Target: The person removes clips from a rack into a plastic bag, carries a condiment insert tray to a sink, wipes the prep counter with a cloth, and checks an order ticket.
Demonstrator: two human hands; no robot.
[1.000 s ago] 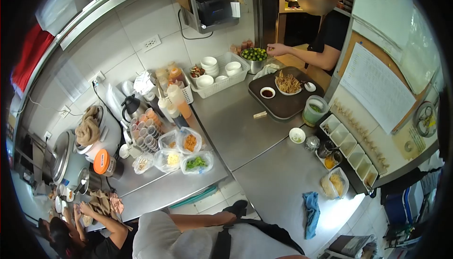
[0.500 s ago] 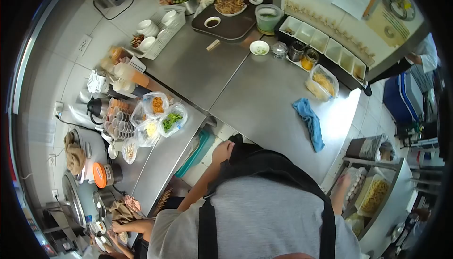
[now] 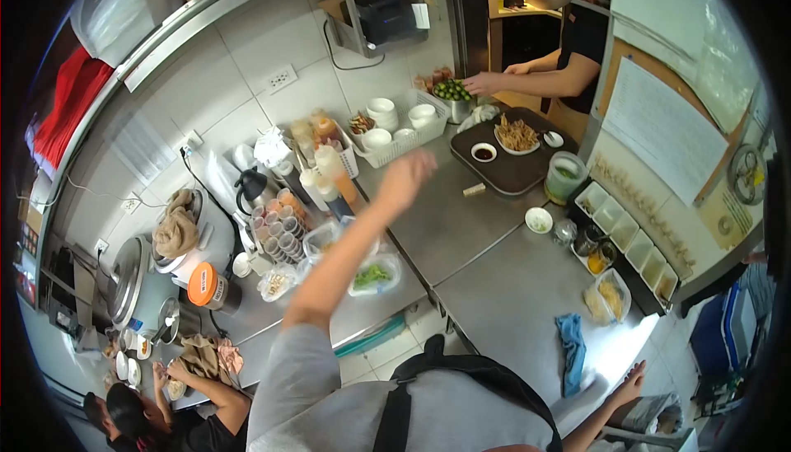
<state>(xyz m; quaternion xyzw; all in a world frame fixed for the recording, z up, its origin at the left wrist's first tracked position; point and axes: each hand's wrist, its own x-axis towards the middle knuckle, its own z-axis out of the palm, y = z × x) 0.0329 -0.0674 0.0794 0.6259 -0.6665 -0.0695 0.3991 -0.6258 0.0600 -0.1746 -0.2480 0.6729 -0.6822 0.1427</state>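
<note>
Fisheye view; black corners, bowed edges. Lighting: indoor, moderately bright. White glare on counter (image 3: 503, 304), lower right. Warm glow, top, right of centre. Left hand (image 3: 408, 178), mid-frame, motion-blurred.

The table (image 3: 494, 279) is smooth grey metal with a dull sheen, flaring to a glossy glare near one edge. The tray (image 3: 515, 173) looks like dark matt plastic, the basket (image 3: 428, 133) pale perforated plastic. The white bowls (image 3: 381, 110) are smooth and glossy; the bag (image 3: 608, 297) is thin, shiny, crinkled clear plastic. The blue cloth (image 3: 570, 349) is matt and rumpled, the brown rag (image 3: 175, 234) rougher. Smooth tiles (image 3: 255, 48) face the wall; the sheet (image 3: 663, 143) is flat paper.
</note>
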